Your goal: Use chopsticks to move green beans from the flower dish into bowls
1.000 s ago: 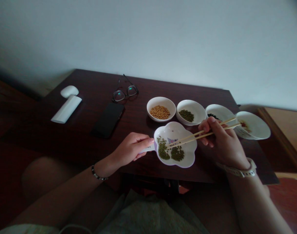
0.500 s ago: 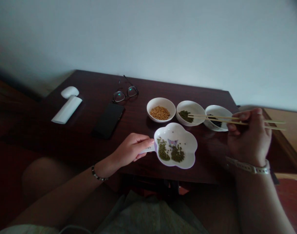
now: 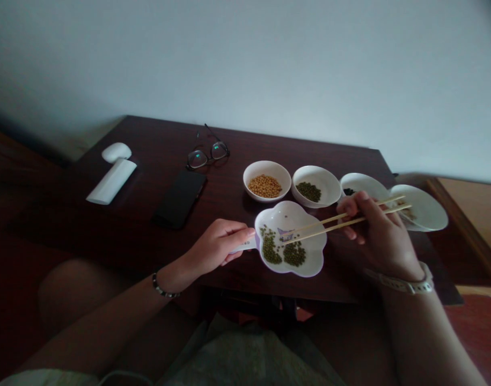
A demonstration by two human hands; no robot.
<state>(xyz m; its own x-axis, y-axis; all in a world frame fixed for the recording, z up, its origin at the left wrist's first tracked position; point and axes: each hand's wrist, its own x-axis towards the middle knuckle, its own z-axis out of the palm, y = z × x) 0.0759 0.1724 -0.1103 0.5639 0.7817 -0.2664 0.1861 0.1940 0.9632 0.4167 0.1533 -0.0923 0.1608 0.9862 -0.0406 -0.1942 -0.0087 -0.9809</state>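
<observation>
My left hand (image 3: 219, 244) is closed around the handle of a white flower-shaped dish (image 3: 315, 241) with a cartoon face on its bottom. Small green beans (image 3: 294, 253) lie in two patches inside that dish. In my right hand (image 3: 384, 236) is a pair of chopsticks (image 3: 321, 228), their tips over the middle of the dish beside the beans. Whether the tips pinch a bean is too small to tell. Behind the dish stand a white bowl (image 3: 328, 187) with green beans and a white bowl (image 3: 249, 177) with yellow soybeans (image 3: 265, 186).
Right of these, a bowl (image 3: 368, 185) with dark beans and a bowl (image 3: 432, 212) with pale contents stand partly behind my right hand. Eyeglasses (image 3: 208, 156), a black phone (image 3: 180, 198) and a white case (image 3: 111, 182) with a rounded white piece (image 3: 116, 152) lie leftward on the dark table (image 3: 156, 139).
My right hand has moved left and toward me with the chopsticks, whose tips have gone from the green bean bowl to the flower-shaped dish. The rightmost bowl has come into sight.
</observation>
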